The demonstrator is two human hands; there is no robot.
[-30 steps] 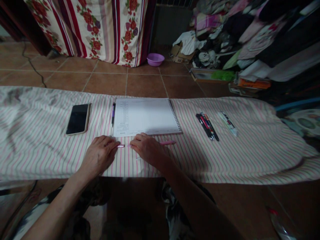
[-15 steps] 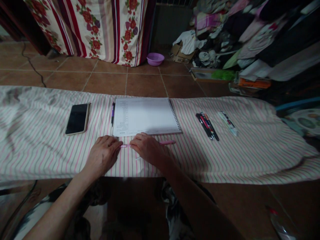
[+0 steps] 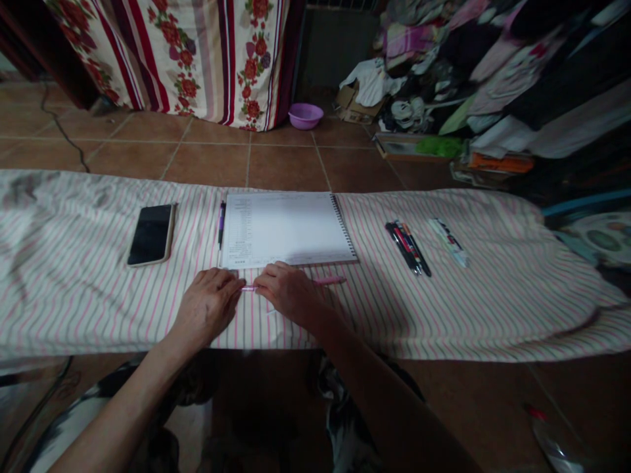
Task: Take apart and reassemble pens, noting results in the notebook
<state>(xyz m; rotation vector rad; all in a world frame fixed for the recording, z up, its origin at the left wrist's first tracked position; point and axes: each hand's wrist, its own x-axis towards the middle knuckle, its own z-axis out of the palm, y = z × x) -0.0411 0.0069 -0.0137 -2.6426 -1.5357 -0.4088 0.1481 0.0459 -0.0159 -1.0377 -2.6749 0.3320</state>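
Note:
My left hand (image 3: 210, 302) is closed, its fingertips pinching one end of a thin, shiny pink pen part (image 3: 249, 288) just above the striped cloth. My right hand (image 3: 286, 289) is closed on the other end, and only the short stretch between the hands shows. A thicker pink pen piece (image 3: 329, 280) sticks out to the right beyond my right hand; whether that hand touches it is hidden. Beneath the right fingers, a small whitish strip (image 3: 271, 311) lies on the cloth. The spiral notebook (image 3: 296, 230) lies open just beyond both hands.
A purple-and-black pen (image 3: 221, 225) lies along the notebook's left side, with a phone (image 3: 151, 234) farther left. To the right are several pens (image 3: 408, 248) and a white patterned pen-like item (image 3: 449, 243). The striped cloth (image 3: 493, 295) covers the low table.
The gap between my hands shows a slightly different stretch of the pink part: the thinner section near my right fingers is no longer visible. My left hand has shifted slightly right.

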